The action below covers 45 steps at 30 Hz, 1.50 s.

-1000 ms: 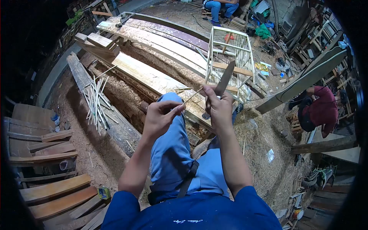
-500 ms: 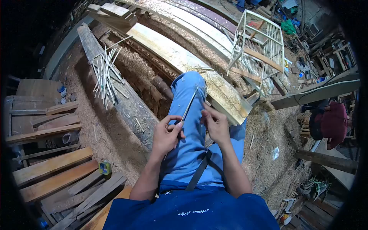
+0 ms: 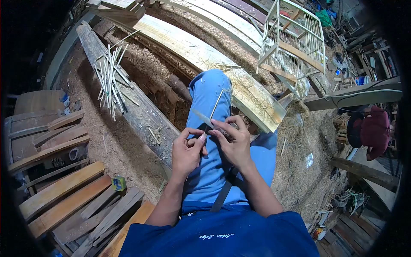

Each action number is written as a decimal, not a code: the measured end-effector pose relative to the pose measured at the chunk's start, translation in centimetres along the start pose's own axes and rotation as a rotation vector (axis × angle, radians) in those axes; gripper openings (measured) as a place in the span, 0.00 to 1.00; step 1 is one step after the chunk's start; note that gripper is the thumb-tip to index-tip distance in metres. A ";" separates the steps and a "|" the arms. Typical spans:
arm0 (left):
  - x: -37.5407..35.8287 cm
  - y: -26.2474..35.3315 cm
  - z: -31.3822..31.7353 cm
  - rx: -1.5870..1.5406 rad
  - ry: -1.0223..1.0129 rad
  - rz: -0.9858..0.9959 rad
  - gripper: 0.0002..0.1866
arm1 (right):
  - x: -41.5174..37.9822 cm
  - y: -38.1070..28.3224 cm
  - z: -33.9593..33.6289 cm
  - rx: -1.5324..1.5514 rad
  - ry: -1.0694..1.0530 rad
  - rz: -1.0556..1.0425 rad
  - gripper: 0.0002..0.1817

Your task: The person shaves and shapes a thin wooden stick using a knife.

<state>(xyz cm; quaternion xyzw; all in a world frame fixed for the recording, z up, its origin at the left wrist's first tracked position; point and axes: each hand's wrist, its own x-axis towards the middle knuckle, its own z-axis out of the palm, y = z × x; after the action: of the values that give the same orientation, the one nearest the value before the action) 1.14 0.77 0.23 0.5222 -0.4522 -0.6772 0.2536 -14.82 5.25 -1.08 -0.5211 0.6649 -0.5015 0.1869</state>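
Observation:
My left hand [image 3: 186, 153] pinches a thin wooden stick [image 3: 217, 103] that slants up over my blue-trousered thigh [image 3: 209, 88]. In my right hand [image 3: 234, 142] is a knife with a flat, pale blade [image 3: 201, 116]; its handle is hidden by the fingers. The blade lies across the stick just above my left fingertips and seems to touch it. Both hands are closed and close together over my lap. To the left, a loose bundle of thin sticks [image 3: 112, 79] rests on a weathered plank [image 3: 141, 109].
A thick pale board [image 3: 180, 40] strewn with shavings runs past my knee. A slatted wooden cage [image 3: 295, 47] stands at the upper right. Cut boards [image 3: 64, 190] and a yellow-green tape measure [image 3: 119, 183] lie at left. Shavings [image 3: 295, 175] cover the floor. A person in red [image 3: 374, 130] is at right.
My right hand has moved left and up towards the stick, and the knife blade now shows across it. My left hand keeps its pinch. The whole view has shifted slightly.

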 end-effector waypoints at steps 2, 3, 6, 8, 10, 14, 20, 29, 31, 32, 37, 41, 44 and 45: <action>0.1 -0.1 -0.1 0.002 0.001 -0.001 0.08 | -0.2 0.5 0.4 0.073 -0.004 0.075 0.12; 0.2 -0.1 -0.1 -0.004 0.000 0.004 0.08 | -0.2 0.6 0.5 0.147 -0.006 0.144 0.10; 0.2 0.2 -0.1 -0.013 -0.006 0.001 0.07 | 0.2 0.5 0.3 0.124 -0.017 0.119 0.09; 0.2 0.2 -0.1 -0.015 -0.013 -0.006 0.06 | 0.3 0.6 0.5 0.121 -0.017 0.115 0.09; 0.3 -0.2 0.0 -0.057 0.003 0.029 0.05 | 0.3 0.6 0.7 0.119 -0.016 0.111 0.10; 0.4 -0.6 0.0 -0.066 0.011 0.027 0.04 | 0.2 1.0 1.2 0.108 -0.014 0.115 0.11; 0.0 -0.8 -0.1 -0.048 0.045 0.055 0.06 | 0.0 0.4 1.8 0.079 0.034 0.138 0.12; -4.1 -2.2 -1.7 -0.027 0.051 0.000 0.08 | 0.3 0.6 2.0 0.036 0.066 0.194 0.15; -5.4 -3.1 -2.4 -0.023 0.054 0.018 0.09 | 0.2 1.0 2.1 0.031 0.080 0.179 0.17; -5.9 -3.6 -2.7 -0.024 0.057 0.038 0.09 | 0.3 1.2 2.2 0.024 0.105 0.178 0.17; -5.0 -2.9 -2.7 -0.034 0.069 0.041 0.08 | 1.1 1.6 2.0 0.044 0.148 0.163 0.16; -0.9 -1.0 -1.1 -0.008 0.005 0.048 0.08 | 1.7 1.3 1.5 0.050 0.101 0.124 0.15; 0.8 0.1 0.0 -0.002 -0.025 0.064 0.08 | 1.8 1.1 0.9 0.056 0.060 0.090 0.14; 0.9 0.1 0.2 0.012 -0.006 0.074 0.07 | 1.6 1.1 0.9 0.070 0.054 0.107 0.13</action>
<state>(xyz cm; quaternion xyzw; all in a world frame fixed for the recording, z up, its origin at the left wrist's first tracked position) 0.65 0.01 -0.08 0.5045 -0.4759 -0.6663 0.2739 -15.27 3.33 -1.98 -0.4644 0.6785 -0.5275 0.2137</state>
